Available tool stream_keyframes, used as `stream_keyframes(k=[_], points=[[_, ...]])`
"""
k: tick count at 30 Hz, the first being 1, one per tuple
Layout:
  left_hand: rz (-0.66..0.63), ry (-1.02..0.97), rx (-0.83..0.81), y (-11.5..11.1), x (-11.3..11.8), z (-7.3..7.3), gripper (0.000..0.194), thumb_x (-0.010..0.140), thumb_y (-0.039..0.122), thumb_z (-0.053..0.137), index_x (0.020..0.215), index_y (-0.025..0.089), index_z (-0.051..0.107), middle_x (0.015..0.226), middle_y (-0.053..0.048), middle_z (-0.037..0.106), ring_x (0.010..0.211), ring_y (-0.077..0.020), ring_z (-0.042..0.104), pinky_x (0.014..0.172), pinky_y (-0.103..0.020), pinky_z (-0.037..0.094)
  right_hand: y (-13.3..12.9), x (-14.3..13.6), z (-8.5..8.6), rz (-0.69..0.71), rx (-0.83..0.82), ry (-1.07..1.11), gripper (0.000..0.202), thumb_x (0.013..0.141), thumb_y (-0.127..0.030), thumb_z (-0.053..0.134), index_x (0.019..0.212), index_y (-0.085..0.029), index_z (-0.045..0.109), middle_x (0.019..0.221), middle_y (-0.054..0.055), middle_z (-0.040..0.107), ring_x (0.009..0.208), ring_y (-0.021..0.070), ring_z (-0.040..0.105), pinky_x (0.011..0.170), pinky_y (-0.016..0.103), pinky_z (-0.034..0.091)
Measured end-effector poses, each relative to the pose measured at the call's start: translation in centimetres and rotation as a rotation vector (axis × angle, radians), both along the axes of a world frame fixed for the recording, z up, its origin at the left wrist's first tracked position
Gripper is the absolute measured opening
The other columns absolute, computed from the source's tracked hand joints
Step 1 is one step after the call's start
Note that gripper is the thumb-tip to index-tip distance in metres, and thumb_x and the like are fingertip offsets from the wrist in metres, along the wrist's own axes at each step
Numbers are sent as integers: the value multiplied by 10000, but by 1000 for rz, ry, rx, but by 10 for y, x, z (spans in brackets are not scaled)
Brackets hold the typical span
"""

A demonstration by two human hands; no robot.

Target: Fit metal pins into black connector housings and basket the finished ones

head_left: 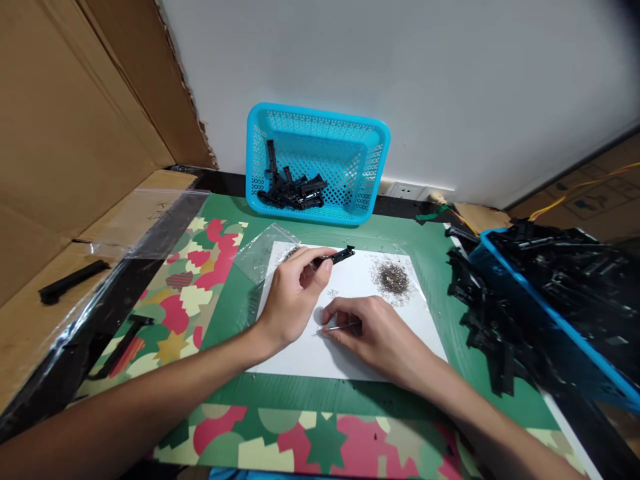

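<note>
My left hand pinches a small black plastic part above the upper middle of a white paper sheet. Lower and to the right, my right hand holds a thin metal tool between thumb and fingers, its tip low over the sheet. A few tiny metal pieces lie on the paper between the hands. Toward the sheet's upper right is a pile of small metal pieces. The two hands are apart.
Behind the paper, a blue basket holds several black parts. A blue bin heaped with black parts stands right, with more parts beside it. Plastic bags and a loose black part lie left, near cardboard.
</note>
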State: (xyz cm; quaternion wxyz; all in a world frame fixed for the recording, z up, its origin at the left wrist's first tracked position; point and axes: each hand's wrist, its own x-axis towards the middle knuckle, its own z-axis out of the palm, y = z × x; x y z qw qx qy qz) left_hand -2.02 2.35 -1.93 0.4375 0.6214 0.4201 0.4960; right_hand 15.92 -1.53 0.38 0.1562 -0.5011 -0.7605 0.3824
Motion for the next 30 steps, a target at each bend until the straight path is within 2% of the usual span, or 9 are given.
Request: stream_keyframes(k=[6, 11, 17, 22, 26, 28, 30], points=[[3, -6, -1, 0, 0, 1, 324, 1055, 409, 575, 1227, 194, 747, 1188, -89, 730, 1041, -234, 678, 883, -335, 530, 4, 7, 4, 5, -35, 20, 107, 899, -215, 735, 996, -231, 776, 789, 6, 753, 653, 160, 632, 628, 278, 435], [4, 0, -2, -1, -2, 2, 331, 1056, 417, 570, 1236, 207, 751, 1164, -86, 738, 1026, -233, 675, 873, -335, 526, 6, 10, 3, 7, -38, 64, 137, 940, -193, 662, 972, -245, 784, 882, 13, 788, 712, 169, 668, 671, 293, 471], [-4, -15, -12, -1, -1, -1, 340, 1048, 435, 575, 1211, 196, 755, 1150, -98, 739, 1006, -239, 681, 851, -336, 536, 4, 4, -5, -6, -24, 56, 196, 909, -169, 687, 1011, -267, 822, 942, 20, 818, 762, 193, 712, 737, 322, 510], [-16, -24, -26, -1, -2, 2, 330, 1049, 428, 571, 1209, 198, 744, 1148, -92, 729, 984, -232, 664, 835, -333, 523, 5, 4, 2, 15, -23, 101, 184, 916, -134, 666, 927, -249, 810, 936, 15, 807, 790, 180, 705, 748, 310, 512], [-51, -51, -68, -2, -3, 5, 305, 1045, 433, 575, 1213, 206, 689, 940, -40, 675, 782, -177, 593, 716, -303, 466, 5, 13, 17, -16, 28, 259, 122, 929, -193, 700, 922, -250, 807, 890, 26, 780, 713, 166, 649, 632, 296, 468], [-79, -77, -82, -3, -4, 6, 287, 1047, 449, 563, 1163, 207, 665, 822, -4, 590, 707, -157, 526, 665, -285, 425, 7, 22, 23, -99, 63, 357, 62, 917, -256, 751, 888, -247, 806, 844, 41, 763, 666, 169, 618, 564, 298, 440], [-94, -85, -81, -3, -4, 5, 296, 1053, 474, 538, 1085, 206, 658, 759, 15, 512, 664, -148, 464, 619, -274, 377, 12, 33, 27, -191, 98, 443, 89, 881, -321, 813, 850, -239, 801, 810, 60, 754, 649, 179, 614, 529, 301, 442]])
